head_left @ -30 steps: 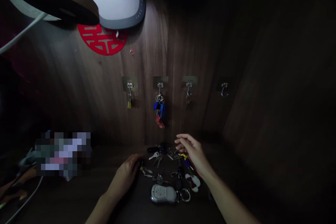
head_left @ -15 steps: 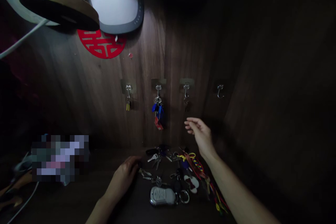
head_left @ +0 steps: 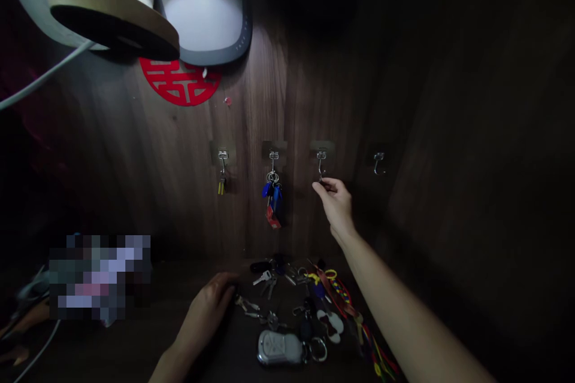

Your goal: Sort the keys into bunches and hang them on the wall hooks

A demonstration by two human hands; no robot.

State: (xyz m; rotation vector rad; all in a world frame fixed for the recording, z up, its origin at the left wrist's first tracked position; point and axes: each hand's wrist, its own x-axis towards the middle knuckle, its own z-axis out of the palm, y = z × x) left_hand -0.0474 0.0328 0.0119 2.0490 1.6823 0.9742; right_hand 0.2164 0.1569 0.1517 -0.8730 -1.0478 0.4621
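Observation:
My right hand (head_left: 336,200) is raised to the third hook (head_left: 320,161) on the wooden panel. Its thumb and fingertips pinch the small dark key hanging there, which they mostly cover. Down on the dark surface rests my left hand (head_left: 211,299), fingers loosely bent and apart from the thumb, beside a small bunch of keys (head_left: 248,306). To its right lie silver keys (head_left: 263,278), a silver remote fob (head_left: 279,347) with a ring, a white-and-dark charm (head_left: 330,324) and colourful braided cords (head_left: 341,290). Blue-tagged keys (head_left: 272,191) hang from the second hook.
On the first hook hangs a small yellow-marked key (head_left: 221,185); the fourth hook (head_left: 380,163) is bare. Above left are a grey cap (head_left: 204,18), a round wooden lamp base (head_left: 112,12) with a white cable (head_left: 49,75), and a red paper cutout (head_left: 184,87).
My right hand has moved up and slightly left to the third hook and closed on the key there. My left hand has stayed by the keys. The view has shifted slightly.

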